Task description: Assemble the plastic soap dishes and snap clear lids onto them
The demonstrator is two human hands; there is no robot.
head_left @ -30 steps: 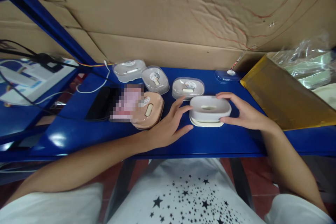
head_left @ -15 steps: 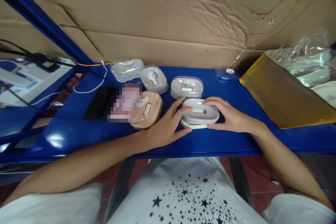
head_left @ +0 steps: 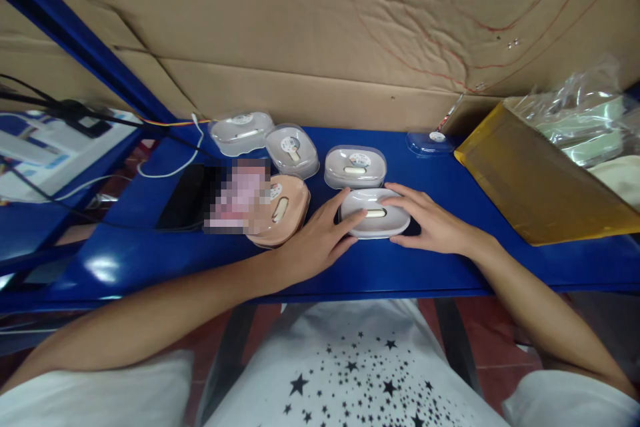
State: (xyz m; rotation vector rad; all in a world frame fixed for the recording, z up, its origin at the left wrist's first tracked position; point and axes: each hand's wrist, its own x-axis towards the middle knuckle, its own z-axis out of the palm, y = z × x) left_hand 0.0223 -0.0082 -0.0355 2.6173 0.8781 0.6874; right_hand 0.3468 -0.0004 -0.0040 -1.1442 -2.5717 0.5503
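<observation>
A shallow white oval plastic dish stands between my hands near the table's front edge. A small cream tab fills a slot in its middle. My left hand grips the left side, its index fingertip at the tab and its thumb by the front rim. On the right side, my right hand has its fingers over the back rim and its thumb at the front corner. Just behind stands a similar white dish under a clear lid with a round sticker. What lies under the held dish is hidden.
Two more clear-lidded white boxes stand at the back left. A peach box lies beside my left forearm, near a black item. A clear lid and an amber-sided bin are to the right.
The dish has shifted slightly left and settled; the cream part under its front edge no longer shows. The cream tab now fills more of the slot. Both hands moved slightly with it.
</observation>
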